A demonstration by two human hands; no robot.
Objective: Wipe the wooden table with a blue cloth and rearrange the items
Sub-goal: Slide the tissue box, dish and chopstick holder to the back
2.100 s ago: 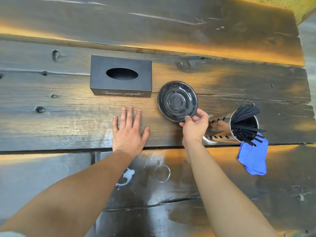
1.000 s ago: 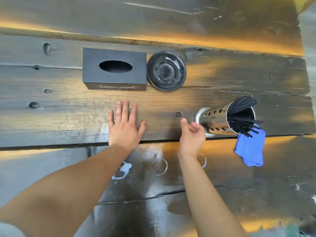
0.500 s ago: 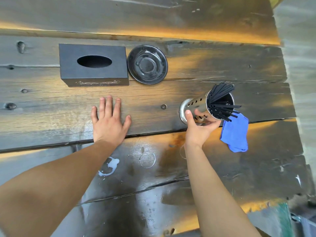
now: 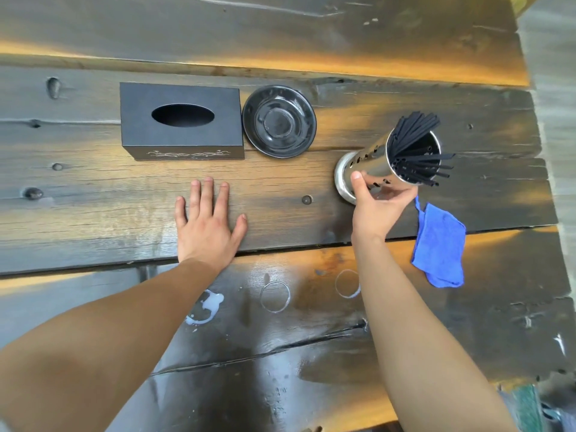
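My right hand [image 4: 375, 210] grips the lower side of a perforated steel holder [image 4: 378, 162] filled with black straws [image 4: 416, 151]; the holder stands on the dark wooden table [image 4: 93, 194]. A crumpled blue cloth [image 4: 439, 244] lies just right of that hand, on the table's near plank. My left hand [image 4: 207, 226] rests flat on the wood, fingers spread, holding nothing. A black tissue box [image 4: 182, 120] sits at the back, and a black saucer [image 4: 279, 121] touches its right side.
White ring stains and a white smear [image 4: 205, 307] mark the near plank between my forearms. The table's right edge [image 4: 542, 151] runs close behind the straw holder. A gap [image 4: 280, 249] separates the two planks.
My right hand pushed the saucer back beside the tissue box, let it go, then reached right and took hold of the straw holder. My left hand stayed flat.
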